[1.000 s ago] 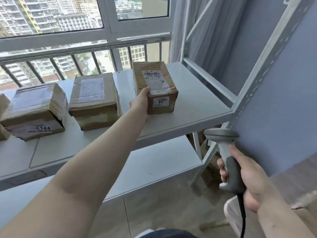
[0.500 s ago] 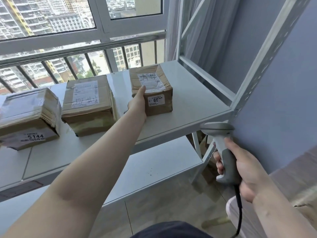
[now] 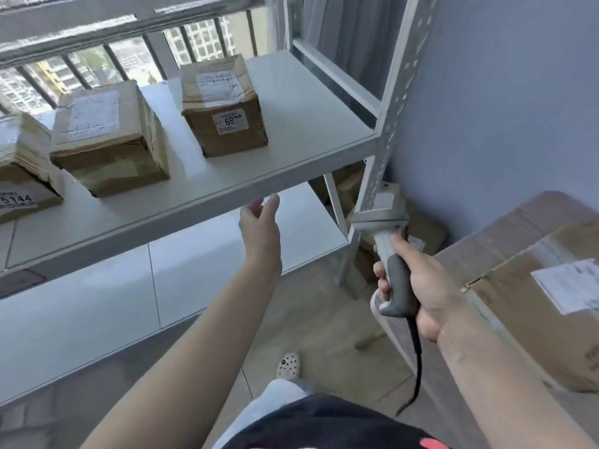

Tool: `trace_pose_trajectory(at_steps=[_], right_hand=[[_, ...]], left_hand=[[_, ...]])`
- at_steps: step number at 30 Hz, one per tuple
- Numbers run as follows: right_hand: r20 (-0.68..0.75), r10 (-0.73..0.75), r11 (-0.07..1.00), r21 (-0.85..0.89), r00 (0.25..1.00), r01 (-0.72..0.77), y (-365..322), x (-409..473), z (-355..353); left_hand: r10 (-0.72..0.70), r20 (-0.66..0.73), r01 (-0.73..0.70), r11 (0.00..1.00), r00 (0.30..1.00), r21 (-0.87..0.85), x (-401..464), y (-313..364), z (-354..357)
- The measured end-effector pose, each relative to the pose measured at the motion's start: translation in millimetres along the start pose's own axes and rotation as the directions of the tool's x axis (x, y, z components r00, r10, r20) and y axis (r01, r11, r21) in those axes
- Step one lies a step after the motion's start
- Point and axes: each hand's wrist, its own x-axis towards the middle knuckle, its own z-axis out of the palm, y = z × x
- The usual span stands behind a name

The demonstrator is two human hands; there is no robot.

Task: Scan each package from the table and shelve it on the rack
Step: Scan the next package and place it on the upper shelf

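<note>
- The left hand hung with its fingers loosely spread and held nothing, just below the front edge of the white metal rack shelf.
- Up and beyond that hand, well apart from it, the small brown cardboard package with a white "69" sticker sat upright on the shelf, no hand touching it.
- Farther to the left of the hand stood a second taped brown carton with a white label on top, and at the frame's edge a third brown carton marked "5144".
- The right hand was curled round the handle of the grey-and-white corded barcode scanner, its head pointing up and away towards the rack's corner post.
- To the right of that hand, near the wrist, lay a large brown cardboard box with a white shipping label; whether it rested on the table could not be told.
- Judgement: shelving of the "69" package looked finished, so the step in hand was the turn towards the next parcel.
- The next move would call for aiming the scanner at the large box's label, then a free left hand to lift it; its bulk may need both hands.
</note>
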Motion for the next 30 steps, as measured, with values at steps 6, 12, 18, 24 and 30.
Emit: trace_pose_trajectory(at_steps=[6,12,18,24,30], right_hand=[[-0.062,0.011,1.000,0.025,0.998,-0.010,25.7,-44.9,-51.2],[-0.266,0.066,0.983,0.182,0.962,-0.017,60.3,-115.5,-112.7],[-0.506,0.102,0.938,0.336,0.857,0.087,113.8,-231.0,-156.6],[-0.697,0.091,0.893,0.373,0.712,0.250,156.5,-336.9,-203.2],[-0.802,0.053,0.822,0.373,0.596,0.430,178.9,-418.8,-264.2]], left_hand=[[-0.425,0.224,0.414,0.905,0.877,0.095,-51.3,-69.6,-4.0],[-0.518,0.403,0.405,0.850,0.754,0.336,-100.5,-117.2,14.2],[-0.585,0.564,0.342,0.806,0.582,0.483,-178.9,-156.1,32.5],[-0.688,0.593,0.290,0.720,0.418,0.631,-279.3,-196.8,35.0],[-0.702,0.623,0.202,0.704,0.346,0.681,-372.4,-222.6,66.4]])
